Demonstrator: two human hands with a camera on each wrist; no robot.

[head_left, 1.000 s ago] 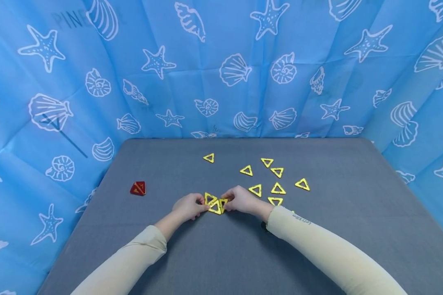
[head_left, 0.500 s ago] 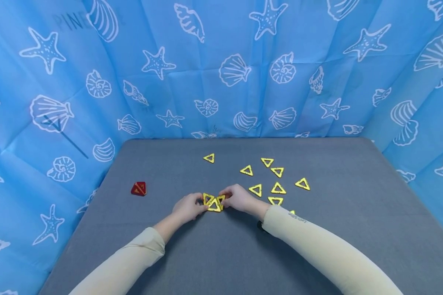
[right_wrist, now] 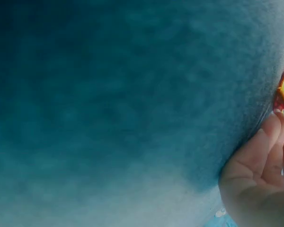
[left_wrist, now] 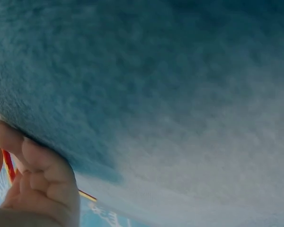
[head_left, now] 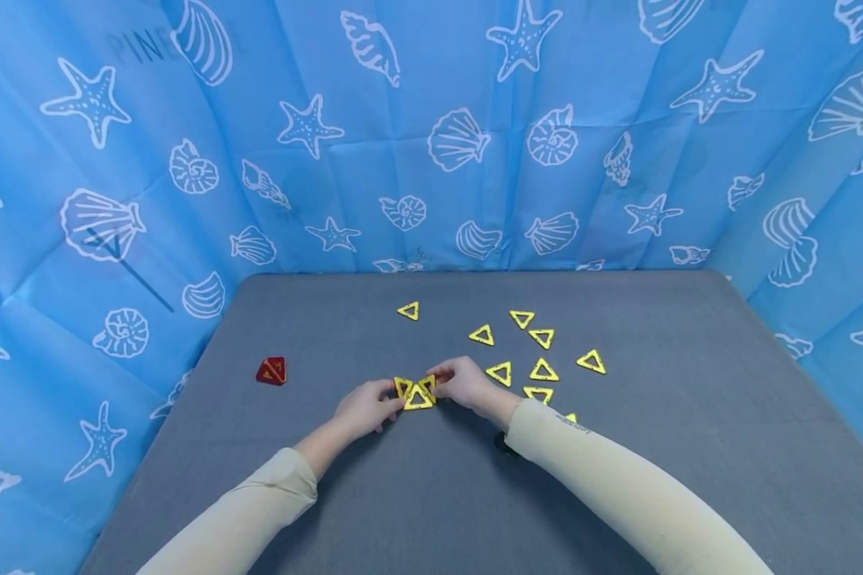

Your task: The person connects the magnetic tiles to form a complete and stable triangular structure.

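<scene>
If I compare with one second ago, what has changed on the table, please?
The central yellow triangles shifted slightly away from the person; their right piece, held by the right grip, also moved left. The left grip kept hold; nothing was released. Loose yellow triangles and the red shape stayed.

The grey table [head_left: 690, 383] bears yellow triangles [head_left: 544, 378] and red pieces [head_left: 272, 373].

Three yellow triangular frames [head_left: 418, 390], edges touching; outer two tilted up.
</scene>
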